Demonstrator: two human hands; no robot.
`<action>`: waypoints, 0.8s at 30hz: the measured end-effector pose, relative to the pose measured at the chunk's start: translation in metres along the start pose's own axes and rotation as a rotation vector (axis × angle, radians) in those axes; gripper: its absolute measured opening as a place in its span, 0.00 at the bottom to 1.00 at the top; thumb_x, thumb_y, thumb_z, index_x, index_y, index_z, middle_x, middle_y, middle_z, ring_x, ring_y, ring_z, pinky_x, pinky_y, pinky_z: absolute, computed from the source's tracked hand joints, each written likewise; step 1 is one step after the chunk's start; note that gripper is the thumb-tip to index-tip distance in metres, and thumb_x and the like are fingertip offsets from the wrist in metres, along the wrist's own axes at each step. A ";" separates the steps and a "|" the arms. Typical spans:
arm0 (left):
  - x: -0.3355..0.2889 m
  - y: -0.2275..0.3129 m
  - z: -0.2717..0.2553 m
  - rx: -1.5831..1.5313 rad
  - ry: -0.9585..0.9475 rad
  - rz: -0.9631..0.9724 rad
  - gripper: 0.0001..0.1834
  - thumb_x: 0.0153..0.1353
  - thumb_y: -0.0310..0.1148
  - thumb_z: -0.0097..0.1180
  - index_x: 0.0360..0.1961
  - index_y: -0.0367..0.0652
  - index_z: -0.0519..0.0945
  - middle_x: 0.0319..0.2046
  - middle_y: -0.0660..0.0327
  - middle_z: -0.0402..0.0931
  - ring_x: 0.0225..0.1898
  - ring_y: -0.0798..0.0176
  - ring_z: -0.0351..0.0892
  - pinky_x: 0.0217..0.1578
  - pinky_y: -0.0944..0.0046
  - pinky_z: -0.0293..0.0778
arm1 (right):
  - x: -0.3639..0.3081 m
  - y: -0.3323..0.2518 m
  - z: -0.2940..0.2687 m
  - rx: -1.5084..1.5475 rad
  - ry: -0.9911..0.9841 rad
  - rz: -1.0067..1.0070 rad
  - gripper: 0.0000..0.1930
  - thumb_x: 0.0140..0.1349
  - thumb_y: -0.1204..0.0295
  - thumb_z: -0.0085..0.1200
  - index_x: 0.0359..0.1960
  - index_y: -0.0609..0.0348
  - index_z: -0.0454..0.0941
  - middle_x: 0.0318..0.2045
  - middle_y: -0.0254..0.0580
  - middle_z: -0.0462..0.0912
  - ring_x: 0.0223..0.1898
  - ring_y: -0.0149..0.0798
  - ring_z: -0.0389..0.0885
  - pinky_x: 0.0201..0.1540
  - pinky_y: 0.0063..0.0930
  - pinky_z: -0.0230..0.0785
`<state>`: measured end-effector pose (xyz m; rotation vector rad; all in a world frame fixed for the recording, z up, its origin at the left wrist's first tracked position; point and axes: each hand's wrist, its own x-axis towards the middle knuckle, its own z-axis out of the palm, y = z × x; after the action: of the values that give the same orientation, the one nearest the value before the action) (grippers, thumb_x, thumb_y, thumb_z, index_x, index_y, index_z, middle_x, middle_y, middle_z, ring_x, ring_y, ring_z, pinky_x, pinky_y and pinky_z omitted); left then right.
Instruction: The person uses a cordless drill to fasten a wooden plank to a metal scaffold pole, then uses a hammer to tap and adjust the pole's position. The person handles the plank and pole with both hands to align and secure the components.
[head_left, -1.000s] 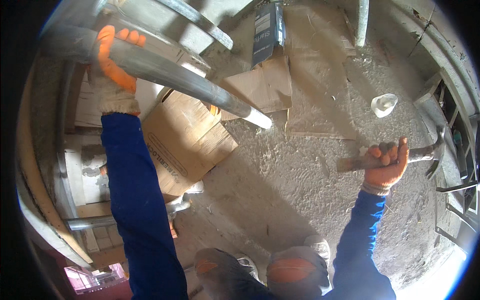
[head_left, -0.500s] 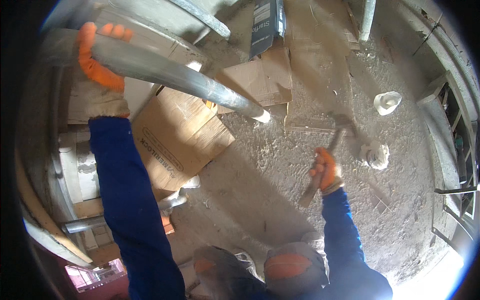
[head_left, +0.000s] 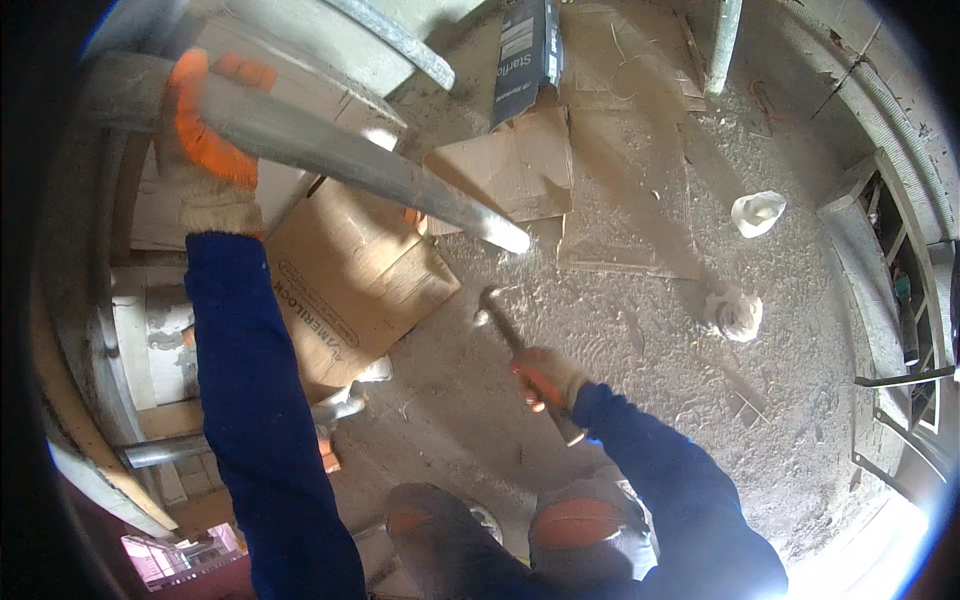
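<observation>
My left hand (head_left: 215, 130), in an orange-and-white work glove, is wrapped round the upper part of a grey metal pipe (head_left: 370, 170). The pipe slants down to the right, and its lower end shows bright near the floor. In my right hand (head_left: 550, 380), gloved alike, is a hammer (head_left: 508, 325), gripped midway along its handle. The hammer's head is just below the pipe's lower end, apart from it. A flattened cardboard box (head_left: 355, 290) lies beneath the pipe, beside my left forearm.
More cardboard (head_left: 625, 180) and a dark printed box (head_left: 525, 60) lie ahead. Two whitish lumps, one like a crumpled bag (head_left: 757, 213), sit on the rough floor at right. Upright pipes (head_left: 725, 45) stand at the back. A metal frame (head_left: 890, 270) edges the right side.
My right hand has swung the hammer left and inward, bringing its head from the right to near the pipe's lower end. My left hand keeps its hold on the pipe.
</observation>
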<state>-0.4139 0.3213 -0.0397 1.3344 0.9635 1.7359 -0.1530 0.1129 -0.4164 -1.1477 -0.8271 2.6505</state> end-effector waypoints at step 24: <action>-0.005 0.000 -0.001 0.136 0.149 0.075 0.21 0.62 0.43 0.64 0.49 0.41 0.76 0.43 0.53 0.76 0.43 0.52 0.78 0.53 0.42 0.77 | 0.004 -0.046 -0.046 0.804 0.159 -0.238 0.11 0.69 0.68 0.53 0.49 0.56 0.72 0.22 0.26 0.67 0.16 0.24 0.63 0.19 0.26 0.63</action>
<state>-0.4135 0.3168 -0.0424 1.3560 1.1463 1.8765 -0.1275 0.1730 -0.4200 -0.9303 0.1429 2.2742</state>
